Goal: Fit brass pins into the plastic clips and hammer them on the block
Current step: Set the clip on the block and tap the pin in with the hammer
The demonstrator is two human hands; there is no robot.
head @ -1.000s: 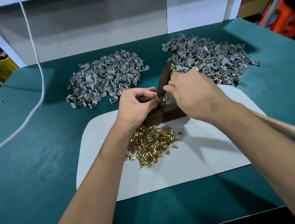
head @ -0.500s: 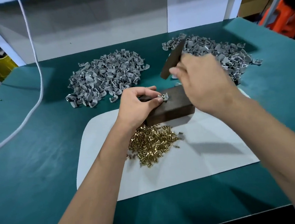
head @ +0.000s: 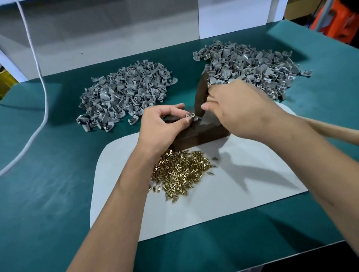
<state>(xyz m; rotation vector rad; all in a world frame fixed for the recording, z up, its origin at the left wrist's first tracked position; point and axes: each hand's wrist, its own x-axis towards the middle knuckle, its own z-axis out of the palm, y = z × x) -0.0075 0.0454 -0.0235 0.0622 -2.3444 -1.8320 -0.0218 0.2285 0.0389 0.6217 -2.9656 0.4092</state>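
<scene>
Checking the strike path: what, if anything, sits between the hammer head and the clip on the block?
Nothing visible: the dark metal hammer head meets the small grey plastic clip on the dark brown block. The left hand's fingertips pinch it right beside.

one head-worn wide-angle view looks forward and down, close over the green table (head: 48, 190).

Both bare forearms reach in from 6 o'clock, converging toward 12. Left hand (head: 162, 124): fingers curled, thumb and forefinger pinching a small clip (head: 191, 116) at its 3 o'clock side. Right hand (head: 234, 107): back up, fingers wrapped around a hammer (head: 202, 94), knuckles toward 10 o'clock.
</scene>
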